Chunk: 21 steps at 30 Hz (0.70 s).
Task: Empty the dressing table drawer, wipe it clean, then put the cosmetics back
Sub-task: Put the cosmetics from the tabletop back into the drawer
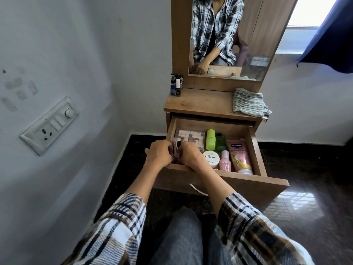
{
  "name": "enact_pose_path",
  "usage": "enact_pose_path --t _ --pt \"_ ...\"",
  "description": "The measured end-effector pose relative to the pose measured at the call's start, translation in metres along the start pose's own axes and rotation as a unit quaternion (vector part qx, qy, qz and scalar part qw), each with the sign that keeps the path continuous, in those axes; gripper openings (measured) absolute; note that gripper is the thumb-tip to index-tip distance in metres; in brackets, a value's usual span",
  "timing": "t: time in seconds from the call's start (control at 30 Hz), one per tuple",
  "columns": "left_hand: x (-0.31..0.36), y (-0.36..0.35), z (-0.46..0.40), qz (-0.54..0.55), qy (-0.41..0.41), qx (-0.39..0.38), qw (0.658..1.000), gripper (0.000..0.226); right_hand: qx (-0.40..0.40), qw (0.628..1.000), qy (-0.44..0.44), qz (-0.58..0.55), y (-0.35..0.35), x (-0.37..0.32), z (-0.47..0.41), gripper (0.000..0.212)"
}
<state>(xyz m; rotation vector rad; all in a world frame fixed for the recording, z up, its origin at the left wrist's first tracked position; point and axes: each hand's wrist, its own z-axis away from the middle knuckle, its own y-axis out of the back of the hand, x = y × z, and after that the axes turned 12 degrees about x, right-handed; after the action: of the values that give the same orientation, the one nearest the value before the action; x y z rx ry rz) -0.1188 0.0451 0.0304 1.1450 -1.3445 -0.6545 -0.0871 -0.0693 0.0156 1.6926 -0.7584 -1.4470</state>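
**Drawer clear-out: grabbing the little sticks in one go**

The drawer is pulled all the way out under the worktop and it looks pretty full. Both hands are in its front left corner: the left hand and right hand are curled around a bunch of small lipstick-type tubes, fingers clenched on them from either side. I can't tell exactly how many they've got.

My take on doing this bit well: squeeze the bundle together evenly, lift straight up so nothing catches on the drawer front, and park it on the worktop next to the nail polish bottles already up there. Keep them away from the striped cloth, since that's presumably for the wiping later.

Still in the drawer: white sachets at the back, a lime green bottle, a darker green bottle, a white jar, a small pink bottle and a pink tube.

Readable stuff: the tube says "Vaseline" and what looks like "Gluta-Hya". The jar lid reads "NAIL POLISH", with more print too small to make out.
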Motion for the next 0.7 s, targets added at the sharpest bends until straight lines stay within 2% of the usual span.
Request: enact_pose_path --t 0.43,0.6,0.7 --pt "-0.005 0.007 0.003 0.113 -0.017 0.027 0.993 0.031 0.021 0.999 -0.019 -0.041 0.013 0.002 0.006 0.014" --pt "-0.012 0.012 -0.003 0.203 -0.064 0.075 0.974 0.023 -0.024 0.986 -0.067 -0.15 0.035 0.003 0.001 0.017" --pt "-0.004 0.017 -0.018 0.243 -0.055 0.099 0.963 0.022 0.012 0.985 -0.043 -0.167 0.05 -0.003 -0.02 0.014"
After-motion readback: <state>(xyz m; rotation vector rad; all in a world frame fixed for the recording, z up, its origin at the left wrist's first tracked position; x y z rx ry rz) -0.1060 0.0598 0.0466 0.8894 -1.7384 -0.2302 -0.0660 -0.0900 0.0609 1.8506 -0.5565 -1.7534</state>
